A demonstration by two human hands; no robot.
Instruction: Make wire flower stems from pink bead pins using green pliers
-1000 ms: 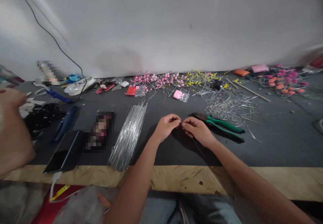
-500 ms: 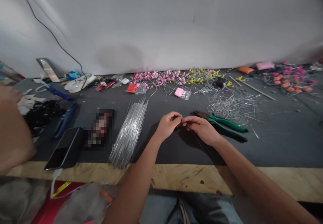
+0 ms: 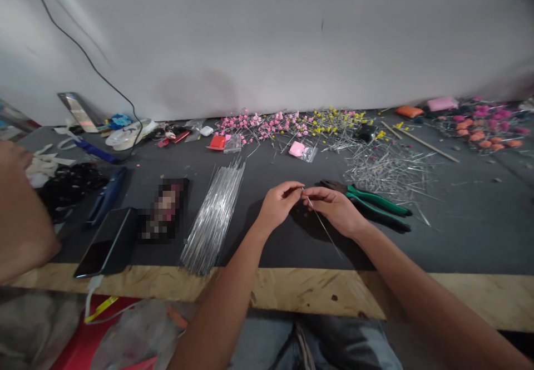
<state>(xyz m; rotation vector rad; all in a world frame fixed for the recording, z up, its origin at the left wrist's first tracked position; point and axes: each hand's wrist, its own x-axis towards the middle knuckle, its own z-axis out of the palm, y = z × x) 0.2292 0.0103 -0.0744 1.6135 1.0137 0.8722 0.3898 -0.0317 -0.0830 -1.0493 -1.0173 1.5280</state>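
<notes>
Both my hands meet over the dark tabletop, fingertips nearly touching. A thin metal wire (image 3: pixel 323 225) runs from between them down toward the table's front edge. My left hand (image 3: pixel 280 202) pinches its upper end, which the fingers mostly hide. My right hand (image 3: pixel 334 207) is closed on the wire just below that. Right behind the right hand lie pliers (image 3: pixel 375 200) with green and black handles. To the left of my hands rests a bundle of straight wires (image 3: pixel 214 217). A loose heap of short wire pieces (image 3: pixel 386 167) lies beyond the pliers.
Pink-tipped wires (image 3: pixel 267 124) and yellow-tipped wires (image 3: pixel 337 122) line the wall. Orange and magenta ones (image 3: pixel 486 128) lie far right. A phone (image 3: pixel 106 242), a blurred-out item (image 3: pixel 164 208) and a blue stapler-like tool (image 3: pixel 106 196) are at left. Another person's arm (image 3: pixel 25 220) enters there.
The wire shows more clearly now, its lower end swung slightly to the right. The loop seen at its top is now covered by my fingers. Both hands stay nearly in place.
</notes>
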